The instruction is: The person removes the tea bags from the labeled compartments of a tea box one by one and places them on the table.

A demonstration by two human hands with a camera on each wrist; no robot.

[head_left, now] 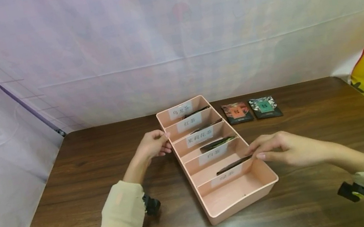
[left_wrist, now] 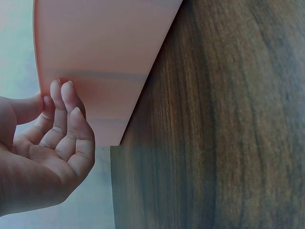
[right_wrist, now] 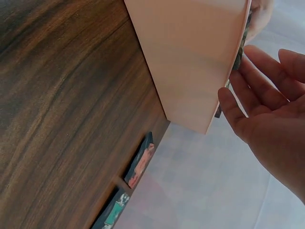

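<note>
A long pink divided box (head_left: 245, 202) stands on the table, its compartments separated by labelled dividers. My left hand (head_left: 154, 145) pinches the box's left rim between thumb and fingertips; in the left wrist view the thumb lies at the rim, with the other fingers loosely bent beside the wall. My right hand (head_left: 285, 148) is over the opposite rim, its fingers reaching inside at the end of a dark tea sachet (head_left: 233, 165) in the fourth compartment. In the right wrist view those fingers are relaxed and spread. Another dark sachet (head_left: 217, 144) leans in the third compartment.
An orange-labelled tea sachet (head_left: 237, 113) and a green-labelled one (head_left: 265, 107) lie flat behind the box on the right. More sachets stand in the two far compartments. A pale curtain (head_left: 178, 49) hangs along the back edge of the wooden table (head_left: 86, 211).
</note>
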